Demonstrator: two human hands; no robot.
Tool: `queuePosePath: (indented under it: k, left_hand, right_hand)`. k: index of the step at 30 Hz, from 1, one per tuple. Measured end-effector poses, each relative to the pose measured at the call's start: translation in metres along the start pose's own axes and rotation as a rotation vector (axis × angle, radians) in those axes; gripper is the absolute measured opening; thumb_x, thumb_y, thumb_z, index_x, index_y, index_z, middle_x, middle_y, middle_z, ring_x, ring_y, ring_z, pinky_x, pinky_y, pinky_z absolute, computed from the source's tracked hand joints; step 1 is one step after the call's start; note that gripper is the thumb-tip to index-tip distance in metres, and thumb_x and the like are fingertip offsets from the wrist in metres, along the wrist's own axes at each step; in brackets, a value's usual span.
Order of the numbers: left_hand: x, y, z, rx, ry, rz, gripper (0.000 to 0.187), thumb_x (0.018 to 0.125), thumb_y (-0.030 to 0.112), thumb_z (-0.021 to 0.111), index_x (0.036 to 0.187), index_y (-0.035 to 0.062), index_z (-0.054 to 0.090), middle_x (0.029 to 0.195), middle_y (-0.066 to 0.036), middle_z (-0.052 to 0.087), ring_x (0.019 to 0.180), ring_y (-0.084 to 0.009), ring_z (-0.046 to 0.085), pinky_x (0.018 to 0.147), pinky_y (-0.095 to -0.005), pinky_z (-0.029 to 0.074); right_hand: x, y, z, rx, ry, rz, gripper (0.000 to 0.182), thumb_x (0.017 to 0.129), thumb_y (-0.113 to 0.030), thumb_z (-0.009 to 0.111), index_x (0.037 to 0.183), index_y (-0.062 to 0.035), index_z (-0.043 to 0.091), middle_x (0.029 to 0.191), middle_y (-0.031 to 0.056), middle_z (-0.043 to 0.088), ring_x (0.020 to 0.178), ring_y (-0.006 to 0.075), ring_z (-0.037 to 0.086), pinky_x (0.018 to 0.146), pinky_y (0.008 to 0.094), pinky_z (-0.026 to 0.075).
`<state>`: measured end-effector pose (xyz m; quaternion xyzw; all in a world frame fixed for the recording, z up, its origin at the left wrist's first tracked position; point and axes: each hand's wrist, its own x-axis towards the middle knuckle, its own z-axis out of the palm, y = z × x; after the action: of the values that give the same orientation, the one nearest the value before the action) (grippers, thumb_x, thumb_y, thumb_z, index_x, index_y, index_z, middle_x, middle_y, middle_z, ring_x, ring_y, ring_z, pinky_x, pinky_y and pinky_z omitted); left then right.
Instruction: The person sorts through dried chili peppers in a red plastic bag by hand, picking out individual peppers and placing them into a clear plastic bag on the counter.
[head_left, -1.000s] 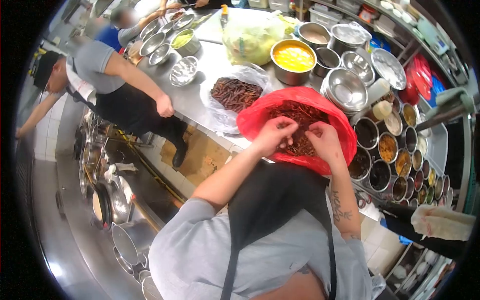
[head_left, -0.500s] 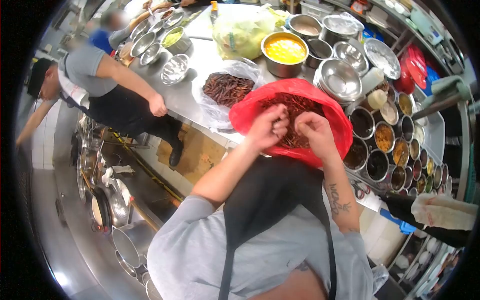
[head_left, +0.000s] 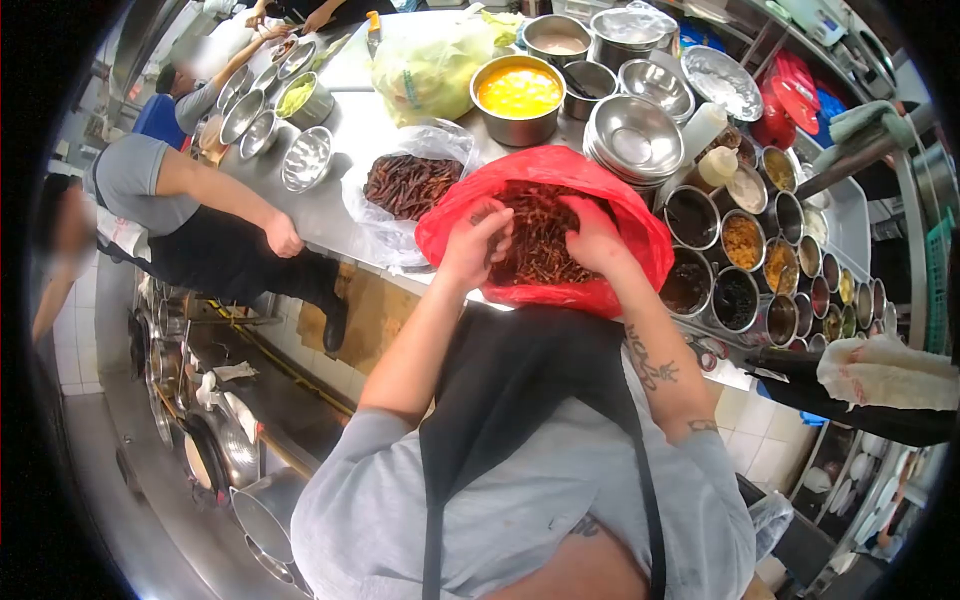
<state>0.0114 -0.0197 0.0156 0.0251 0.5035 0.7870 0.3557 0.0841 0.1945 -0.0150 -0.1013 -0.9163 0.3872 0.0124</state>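
A red plastic bag (head_left: 640,275) stands wide open at the counter's edge in front of me, full of dried red chilies (head_left: 540,240). Over the bag's left side, my left hand (head_left: 478,243) is closed with curled fingers; whatever it may hold is too small to make out. My right hand (head_left: 598,238) reaches into the chilies from the right, its thumb and fingers apart and the fingertips partly hidden among them. Left of the red bag, a clear plastic bag (head_left: 372,232) holds darker dried chilies (head_left: 412,185).
Behind the bag stand a pot of yellow liquid (head_left: 518,100), stacked steel bowls (head_left: 635,140) and a bag of greens (head_left: 425,75). Sauce and spice tins (head_left: 690,218) line the right. A co-worker (head_left: 200,195) stands at left; other people work farther back.
My hands have moved apart from a pinching pose close together. The right hand has gone down into the chilies. The view has shifted, and the co-worker at left has turned.
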Motion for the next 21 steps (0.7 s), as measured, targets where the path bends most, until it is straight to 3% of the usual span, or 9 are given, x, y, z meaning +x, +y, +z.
queuePosePath:
  k: [5, 8, 14, 17, 20, 21]
  left_hand:
    - [0.000, -0.005, 0.000, 0.292, 0.155, 0.008, 0.019, 0.094, 0.024, 0.069, 0.093, 0.0091, 0.057, 0.066, 0.003, 0.051, 0.052, -0.0061, 0.044, 0.046, -0.0218, 0.031]
    - [-0.002, -0.005, 0.007, 0.359, 0.111, 0.058, 0.016, 0.095, 0.020, 0.069, 0.094, 0.0073, 0.060, 0.067, 0.003, 0.054, 0.052, -0.0059, 0.046, 0.046, -0.0224, 0.034]
    - [-0.001, -0.001, 0.014, 0.485, 0.049, 0.105, 0.015, 0.093, 0.015, 0.070, 0.099, 0.0023, 0.066, 0.076, 0.001, 0.062, 0.061, -0.0042, 0.052, 0.053, -0.0212, 0.041]
    - [0.000, -0.004, 0.024, 0.564, -0.003, 0.223, 0.015, 0.092, 0.016, 0.072, 0.101, 0.0042, 0.068, 0.070, 0.004, 0.057, 0.056, -0.0036, 0.047, 0.048, -0.0215, 0.035]
    - [0.002, -0.010, 0.034, 0.582, -0.011, 0.225, 0.016, 0.092, 0.016, 0.073, 0.102, 0.0035, 0.069, 0.069, 0.005, 0.056, 0.057, -0.0032, 0.047, 0.048, -0.0215, 0.036]
    - [0.001, -0.008, 0.038, 0.584, -0.002, 0.188, 0.015, 0.093, 0.018, 0.072, 0.098, 0.0040, 0.069, 0.068, 0.005, 0.055, 0.056, -0.0036, 0.047, 0.047, -0.0218, 0.035]
  right_hand:
    - [-0.002, 0.012, 0.000, 0.154, -0.083, 0.034, 0.029, 0.082, -0.013, 0.071, 0.109, -0.0018, 0.069, 0.110, 0.0199, 0.068, 0.102, 0.0329, 0.066, 0.091, 0.0382, 0.051]
    - [-0.010, -0.010, -0.017, 0.107, -0.057, 0.101, 0.025, 0.082, -0.018, 0.074, 0.099, 0.0000, 0.072, 0.101, 0.0221, 0.070, 0.101, 0.0376, 0.066, 0.089, 0.0415, 0.051]
    - [-0.013, -0.007, -0.015, 0.221, 0.109, -0.001, 0.026, 0.086, -0.020, 0.072, 0.100, 0.0007, 0.072, 0.094, 0.0225, 0.070, 0.090, 0.0359, 0.069, 0.082, 0.0418, 0.052]
    - [-0.018, -0.028, -0.026, 0.293, -0.043, 0.039, 0.024, 0.086, -0.019, 0.070, 0.099, 0.0008, 0.072, 0.090, 0.0213, 0.071, 0.085, 0.0346, 0.070, 0.080, 0.0401, 0.054]
    - [-0.024, -0.046, -0.028, 0.283, -0.035, -0.052, 0.021, 0.086, -0.017, 0.069, 0.099, 0.0003, 0.072, 0.089, 0.0207, 0.071, 0.084, 0.0332, 0.071, 0.078, 0.0381, 0.055]
    - [-0.025, -0.049, -0.029, 0.253, -0.051, -0.049, 0.021, 0.085, -0.015, 0.071, 0.098, 0.0011, 0.072, 0.088, 0.0192, 0.072, 0.082, 0.0282, 0.071, 0.077, 0.0363, 0.055]
